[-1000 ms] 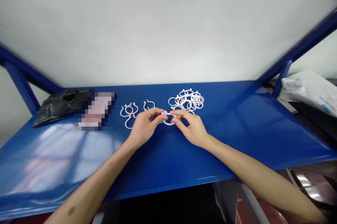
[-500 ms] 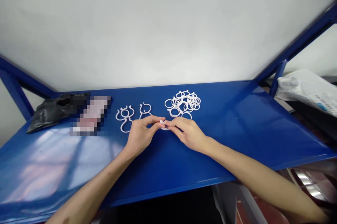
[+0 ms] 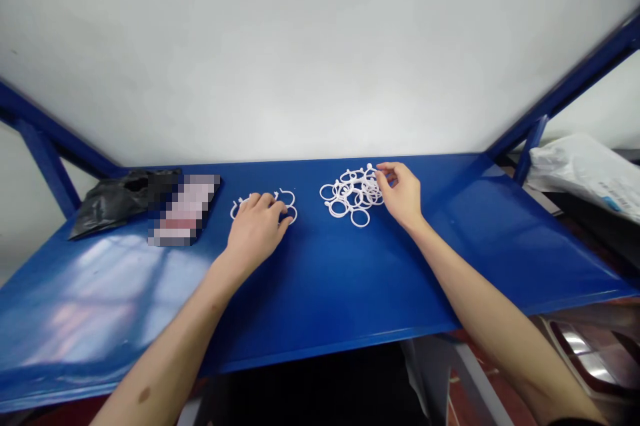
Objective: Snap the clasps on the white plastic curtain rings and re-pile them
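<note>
My left hand (image 3: pixel 255 225) lies palm down over a small group of opened white plastic rings (image 3: pixel 289 197), covering part of them. Its fingers are slightly curled, with the thumb held apart. On the right, a loose heap of white plastic rings (image 3: pixel 353 197) with small knobs rests on the blue tabletop. My right hand (image 3: pixel 401 194) is at the heap's upper right edge, thumb and forefinger closed at the side of a white ring (image 3: pixel 371 171). The exact contact at these fingertips is partly hidden.
A blue table (image 3: pixel 320 293) stands against a pale wall. At the left are a black plastic bag (image 3: pixel 115 203) and a blurred-out flat object (image 3: pixel 185 209). Blue frame bars rise at both sides. Beyond the right edge lies a white plastic package (image 3: pixel 585 169).
My hands, together at a small white piece before, have parted. The left has moved left over the opened rings; the right has moved up and right to the heap.
</note>
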Demonstrator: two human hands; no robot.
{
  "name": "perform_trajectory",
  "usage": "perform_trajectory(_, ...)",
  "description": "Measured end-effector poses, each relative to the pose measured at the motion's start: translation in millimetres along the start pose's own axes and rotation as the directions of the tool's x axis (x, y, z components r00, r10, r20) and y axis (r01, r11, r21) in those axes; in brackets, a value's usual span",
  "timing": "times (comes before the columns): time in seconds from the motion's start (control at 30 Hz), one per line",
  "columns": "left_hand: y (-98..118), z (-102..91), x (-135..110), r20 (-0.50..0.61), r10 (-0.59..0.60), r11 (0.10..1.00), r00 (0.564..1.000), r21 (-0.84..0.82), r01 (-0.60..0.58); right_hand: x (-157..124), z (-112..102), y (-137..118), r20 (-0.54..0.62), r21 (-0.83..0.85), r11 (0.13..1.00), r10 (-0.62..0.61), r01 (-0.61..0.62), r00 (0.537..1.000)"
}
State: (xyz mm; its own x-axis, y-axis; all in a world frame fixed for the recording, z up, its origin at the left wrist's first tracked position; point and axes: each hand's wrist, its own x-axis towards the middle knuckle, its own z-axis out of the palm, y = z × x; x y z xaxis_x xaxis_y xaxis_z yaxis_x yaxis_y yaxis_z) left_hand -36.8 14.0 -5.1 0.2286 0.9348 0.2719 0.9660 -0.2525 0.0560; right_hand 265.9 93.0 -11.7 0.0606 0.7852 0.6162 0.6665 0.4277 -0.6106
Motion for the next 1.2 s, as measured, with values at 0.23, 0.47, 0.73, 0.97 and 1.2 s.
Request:
perform_trajectory(0.23,4,0.3,0,0.037,0.026,0.996,0.999,-0.091,-0.023,2,-16,-7,0.316,0.042,0.985,-0.173,0.168,0.933)
perform_trajectory(0.47,-1,-1.6,-1,0.067,0.093,0.991,0.993,-0.103,-0.086,5,-32,-3,0.608,0.067,0.934,-0.316,0.350,0.728)
perform_trajectory(0.73,9,-9.7,1,-0.023,0.001,0.993,1.000,-0.121,-0.004,3,-34,-12,0.606,-0.131,0.896,-0.266,0.424,0.749)
perform_trajectory(0.97,15,-8.2,0,-0.240,0.096,0.963,0.966,-0.223,-0.152,-11,-29,-32,0.494,-0.089,0.902,-0.328,0.422,0.805)
perform_trajectory(1.2,26,-1.1,-4,-0.388,0.365,0.844,0.846,-0.247,-0.477,-49,-2,-66,0.524,0.279,0.960,-0.161,0.010,0.837)
